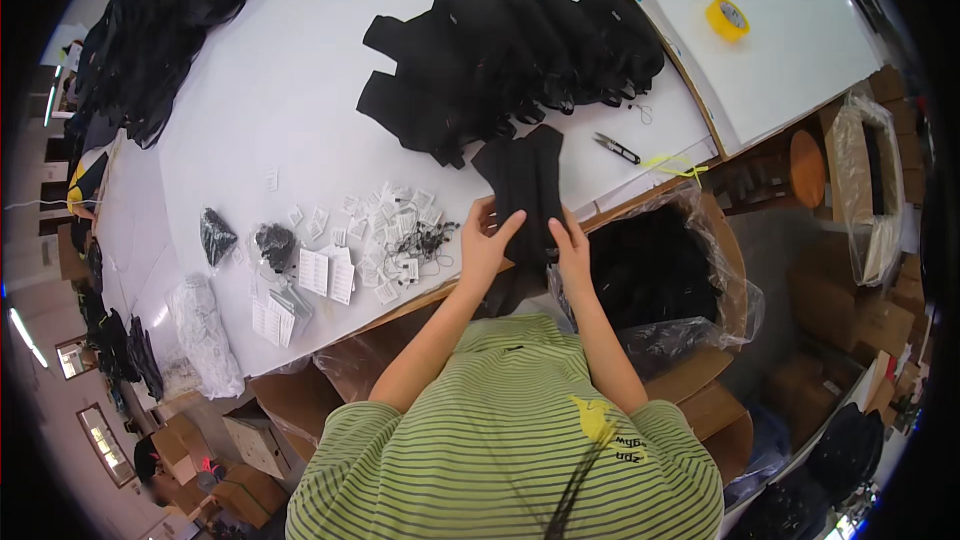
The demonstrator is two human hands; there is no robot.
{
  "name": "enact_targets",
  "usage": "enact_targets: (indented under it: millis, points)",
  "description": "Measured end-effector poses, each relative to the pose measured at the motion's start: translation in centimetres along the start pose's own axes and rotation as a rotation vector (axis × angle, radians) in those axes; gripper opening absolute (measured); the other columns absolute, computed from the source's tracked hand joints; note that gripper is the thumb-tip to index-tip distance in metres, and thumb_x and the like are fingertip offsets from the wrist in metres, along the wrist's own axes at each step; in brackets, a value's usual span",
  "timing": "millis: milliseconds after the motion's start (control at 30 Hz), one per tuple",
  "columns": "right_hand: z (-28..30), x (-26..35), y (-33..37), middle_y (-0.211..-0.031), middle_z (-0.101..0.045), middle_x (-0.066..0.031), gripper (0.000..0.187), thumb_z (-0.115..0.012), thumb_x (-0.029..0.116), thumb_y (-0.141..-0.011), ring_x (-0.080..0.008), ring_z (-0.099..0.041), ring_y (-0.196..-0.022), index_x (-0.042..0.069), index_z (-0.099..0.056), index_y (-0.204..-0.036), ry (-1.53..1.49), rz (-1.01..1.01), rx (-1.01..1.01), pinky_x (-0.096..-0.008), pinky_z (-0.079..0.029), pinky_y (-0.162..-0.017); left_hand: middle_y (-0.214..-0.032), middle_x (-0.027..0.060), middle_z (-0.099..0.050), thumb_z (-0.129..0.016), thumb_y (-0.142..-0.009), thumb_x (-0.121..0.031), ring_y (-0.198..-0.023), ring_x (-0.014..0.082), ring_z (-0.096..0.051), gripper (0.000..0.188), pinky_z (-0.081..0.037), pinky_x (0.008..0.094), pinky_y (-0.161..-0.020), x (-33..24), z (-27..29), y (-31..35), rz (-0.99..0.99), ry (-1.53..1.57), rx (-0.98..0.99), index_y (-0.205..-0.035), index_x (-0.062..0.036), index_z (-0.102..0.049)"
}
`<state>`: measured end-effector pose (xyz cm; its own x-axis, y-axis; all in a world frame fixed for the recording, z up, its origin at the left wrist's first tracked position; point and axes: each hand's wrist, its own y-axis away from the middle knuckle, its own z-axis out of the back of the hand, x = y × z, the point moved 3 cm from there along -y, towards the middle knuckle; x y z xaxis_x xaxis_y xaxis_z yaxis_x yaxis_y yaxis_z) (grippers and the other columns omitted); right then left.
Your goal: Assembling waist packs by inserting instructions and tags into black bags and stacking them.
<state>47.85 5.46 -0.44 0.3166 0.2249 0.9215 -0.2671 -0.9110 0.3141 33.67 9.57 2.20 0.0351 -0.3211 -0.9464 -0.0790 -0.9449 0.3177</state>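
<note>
Both my hands grip a folded black fabric garment (522, 175) at the near edge of the white table (300, 90). My left hand (488, 242) pinches its left side, with the thumb lying on top of the cloth. On the opposite side, my right hand (570, 252) closes on the edge. The garment's far end rests beside a spread row of black garments (500, 50); its near end hangs toward my body. Thread snips (617, 148) lie to the right of it. Left of my left hand is a loose heap of small white tags with dark strings (400, 240).
White label sheets (327, 274), small bagged black bundles (216, 236) and a clear plastic roll (205, 335) lie at left. A plastic-lined carton (735, 260) of black items stands by my right arm. Yellow tape (727, 19) sits far right; black garments (160, 40) are heaped far left.
</note>
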Motion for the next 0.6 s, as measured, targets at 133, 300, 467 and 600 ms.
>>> enact_targets:
  millis: [133,300,467,600]
  points:
    - [1.5,11.4,-4.4,-0.117,-0.059,-0.0125,0.041,-0.056,0.019,-0.092,-0.0169,-0.053,-0.107,-0.007,-0.052,-0.124,0.058,0.305,-0.105,-0.0273,-0.039,-0.094,-0.114,0.0151,-0.055,-0.074,-0.078,-0.018,-0.102,0.0207,-0.055,0.054,-0.046,0.0322,-0.086,-9.7,-5.8,-2.6,-0.327,0.035,0.122,-0.119,0.0023,-0.044]
    - [-2.0,19.6,-17.2,-0.110,-0.064,-0.0122,0.039,-0.058,0.027,-0.088,-0.0252,-0.058,-0.105,0.008,-0.059,-0.122,0.331,0.580,-0.087,-0.0317,-0.042,-0.092,-0.112,0.0234,-0.054,-0.071,-0.077,-0.017,-0.103,0.0288,-0.056,0.063,-0.044,0.0335,-0.089,-15.9,-6.9,-14.8,-0.507,-0.151,-0.013,-0.122,0.0078,-0.034]
    - [2.6,13.8,-26.4,-0.127,-0.055,-0.0091,0.056,-0.056,0.059,-0.079,-0.0320,-0.045,-0.121,0.025,-0.059,-0.123,0.933,0.337,-0.301,-0.0457,-0.031,-0.101,-0.133,0.0192,-0.035,-0.069,-0.078,-0.012,-0.107,0.0295,-0.052,0.068,-0.044,0.0357,-0.092,-13.0,-11.0,-11.6,-0.756,-0.587,0.040,-0.133,0.0010,-0.031]
    - [3.8,14.3,-18.9,-0.118,-0.058,-0.0062,0.044,-0.061,0.042,-0.081,-0.0279,-0.046,-0.115,0.015,-0.061,-0.115,0.583,0.817,-0.627,-0.0428,-0.028,-0.099,-0.123,0.0127,-0.041,-0.061,-0.081,0.002,-0.104,0.0236,-0.053,0.047,-0.045,0.0334,-0.089,-7.9,-12.6,-2.2,-0.535,-0.366,0.378,-0.123,-0.0025,-0.040]
